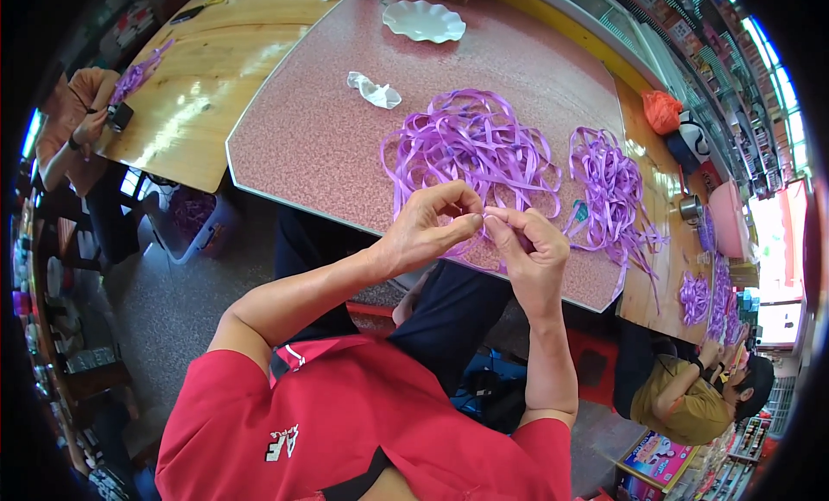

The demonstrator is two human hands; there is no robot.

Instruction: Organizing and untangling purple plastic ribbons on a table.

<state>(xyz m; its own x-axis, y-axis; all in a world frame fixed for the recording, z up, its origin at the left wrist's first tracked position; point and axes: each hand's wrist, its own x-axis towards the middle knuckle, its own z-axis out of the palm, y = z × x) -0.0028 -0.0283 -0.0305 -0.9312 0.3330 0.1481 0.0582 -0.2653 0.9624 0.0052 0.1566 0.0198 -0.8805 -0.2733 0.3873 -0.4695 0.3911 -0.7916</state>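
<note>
Over the near edge of the pink speckled table (298, 134), my left hand (432, 229) and my right hand (531, 251) meet fingertip to fingertip. Both are closed in a pinch, thumb against forefinger. What lies between the fingertips is too small to make out. Just beyond and under my hands spreads a large tangled heap of purple ribbon straps (471, 143), with a few loops showing below my fingers. A second pile of purple straps (604, 186) lies to the right of my right hand, some ends trailing over the table's right edge.
A crumpled white tissue (375, 91) and a white scalloped plate (423, 22) lie farther back. Wooden tables (186, 95) adjoin on both sides. People sit at left and right, with more purple straps (693, 298) near the right one. A clear tub (194, 229) stands on the floor.
</note>
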